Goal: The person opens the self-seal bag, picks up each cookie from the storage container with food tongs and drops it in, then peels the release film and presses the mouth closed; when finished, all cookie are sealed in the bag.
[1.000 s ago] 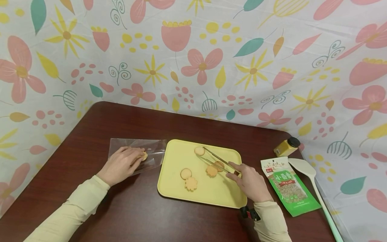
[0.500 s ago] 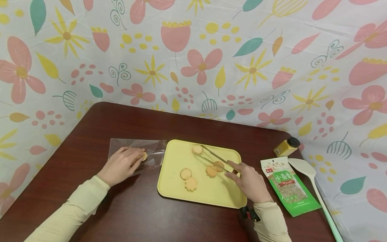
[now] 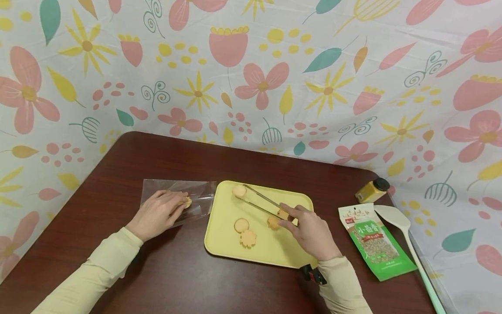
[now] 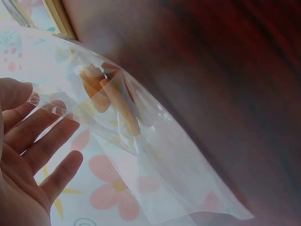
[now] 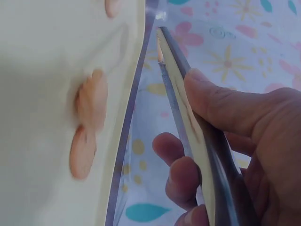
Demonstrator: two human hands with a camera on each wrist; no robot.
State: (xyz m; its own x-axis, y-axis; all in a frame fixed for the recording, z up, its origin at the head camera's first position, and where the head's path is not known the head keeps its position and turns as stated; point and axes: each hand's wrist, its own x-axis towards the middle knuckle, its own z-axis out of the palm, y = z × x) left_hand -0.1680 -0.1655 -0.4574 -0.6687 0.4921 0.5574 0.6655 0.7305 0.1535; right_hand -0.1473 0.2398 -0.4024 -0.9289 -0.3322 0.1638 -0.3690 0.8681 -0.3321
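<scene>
My left hand pinches the edge of a clear plastic bag between thumb and forefinger, the other fingers spread beneath. Inside the bag are a few biscuits, partly hidden by the hand in the head view. In my right hand are metal tongs, their tips on a round biscuit over the upper left of the yellow tray. On the tray lie a round biscuit touching a scalloped one, and another pair partly covered by the right hand.
Right of the tray lie a green-and-white seasoning packet and a white spatula with a pale green handle. A yellow bottle with a black cap lies behind them. A flowered curtain borders the brown table.
My right hand has moved left with the tongs, carrying the round biscuit toward the tray's upper left corner. The left hand and the bag have stayed in place.
</scene>
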